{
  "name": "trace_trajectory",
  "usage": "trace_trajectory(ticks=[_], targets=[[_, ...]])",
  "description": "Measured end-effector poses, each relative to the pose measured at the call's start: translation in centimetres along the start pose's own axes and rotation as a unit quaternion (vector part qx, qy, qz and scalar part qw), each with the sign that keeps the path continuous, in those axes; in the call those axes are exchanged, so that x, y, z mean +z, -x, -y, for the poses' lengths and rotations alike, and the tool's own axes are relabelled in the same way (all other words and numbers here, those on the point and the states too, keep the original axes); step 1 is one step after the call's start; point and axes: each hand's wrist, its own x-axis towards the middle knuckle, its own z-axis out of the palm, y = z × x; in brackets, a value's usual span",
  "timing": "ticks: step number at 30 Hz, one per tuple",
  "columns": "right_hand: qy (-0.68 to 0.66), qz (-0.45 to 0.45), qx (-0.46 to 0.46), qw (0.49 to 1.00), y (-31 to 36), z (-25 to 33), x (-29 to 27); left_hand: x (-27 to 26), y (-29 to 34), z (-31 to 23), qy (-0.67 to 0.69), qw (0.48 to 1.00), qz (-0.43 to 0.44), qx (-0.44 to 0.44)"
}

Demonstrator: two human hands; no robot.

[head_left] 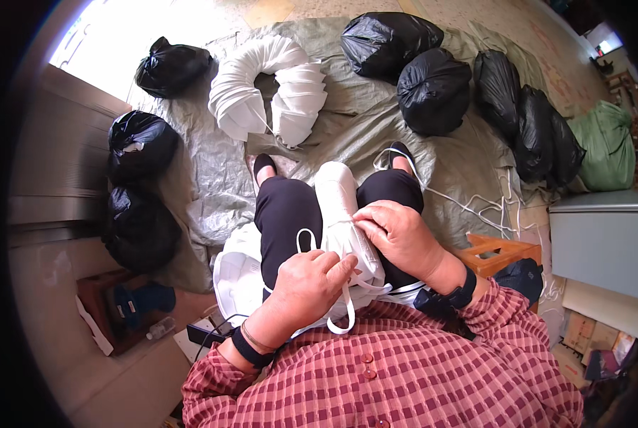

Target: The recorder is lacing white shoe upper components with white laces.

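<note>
A long white bundle (337, 187), soft-looking with a rounded far end, lies lengthwise between my knees. White flat cord (349, 314) loops around its near part, and loose loops hang on the near side. My left hand (306, 285) is closed in a pinch on the cord over the near end of the bundle. Against the right side of the bundle, my right hand (402, 234) has thumb and fingers pinched together where the cord crosses it. Whatever sits between its fingertips is mostly hidden. More white cup-shaped material (231, 282) rests beside my left thigh.
A grey-green tarp (347, 118) covers the floor. On it a curved stack of white pleated pieces (237, 96) and several black plastic bags (433, 93) stand around. A white cord (468, 207) trails right, near a wooden stool (501, 253), a green sack (604, 146) and a grey cabinet (608, 239).
</note>
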Motion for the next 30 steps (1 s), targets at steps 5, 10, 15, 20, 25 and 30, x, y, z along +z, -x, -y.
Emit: trace_trajectory(ticks=[5, 10, 15, 20, 25, 30], targets=[[0.009, 0.032, 0.017, 0.999, -0.8, 0.0, -0.2, 0.2, 0.0, 0.0, -0.006, 1.000, 0.000, 0.011], [0.119, 0.043, -0.055, 0.990, -1.4, 0.5, 0.0, 0.0, -0.3, -0.2, -0.017, 1.000, 0.007, 0.008], [0.149, 0.068, -0.054, 0.985, -3.3, -0.1, -0.4, 0.1, -1.0, -0.1, -0.010, 1.000, 0.007, 0.003], [-0.098, 0.206, 0.067, 0.971, -4.8, -1.5, -2.3, 0.3, -1.0, 0.0, 0.008, 1.000, 0.009, -0.008], [-0.127, 0.444, 0.284, 0.841, -9.1, -1.8, -4.0, 0.0, -0.1, 1.0, 0.091, 0.995, -0.018, -0.041], [0.067, 0.183, 0.027, 0.980, -6.1, -2.2, -2.8, -1.7, 2.6, 2.3, 0.099, 0.991, -0.031, -0.088]])
